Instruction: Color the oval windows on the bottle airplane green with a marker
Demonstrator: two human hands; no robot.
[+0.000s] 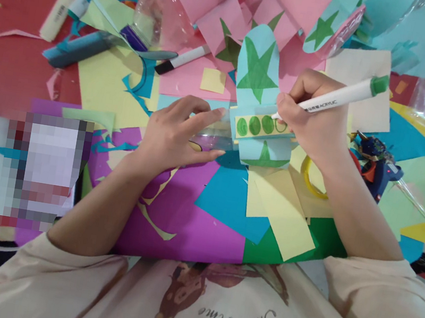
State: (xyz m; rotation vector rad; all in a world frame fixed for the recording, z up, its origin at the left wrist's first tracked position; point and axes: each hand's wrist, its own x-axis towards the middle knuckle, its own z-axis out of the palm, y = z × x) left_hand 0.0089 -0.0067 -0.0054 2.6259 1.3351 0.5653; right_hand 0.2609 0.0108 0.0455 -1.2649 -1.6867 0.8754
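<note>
In the head view my right hand [310, 113] grips a white acrylic marker [343, 100] with a green cap on its rear end. Its tip touches a pale yellow strip [286, 129], beside a green circle outline. Several filled green circles run along the strip to the left. Light blue paper with a large green star [259, 69] extends above the strip, and another piece shows below. My left hand [178, 132] has its thumb and fingers around a clear plastic piece [214, 132], seemingly a bottle, at the strip's left end.
Coloured paper sheets and offcuts cover the table. A black-capped marker [183, 59] and scissors [156, 55] lie upper left. A blue glue gun [381, 175] and yellow tape ring [308, 177] sit by my right forearm. A phone [51, 171], blurred out, lies left.
</note>
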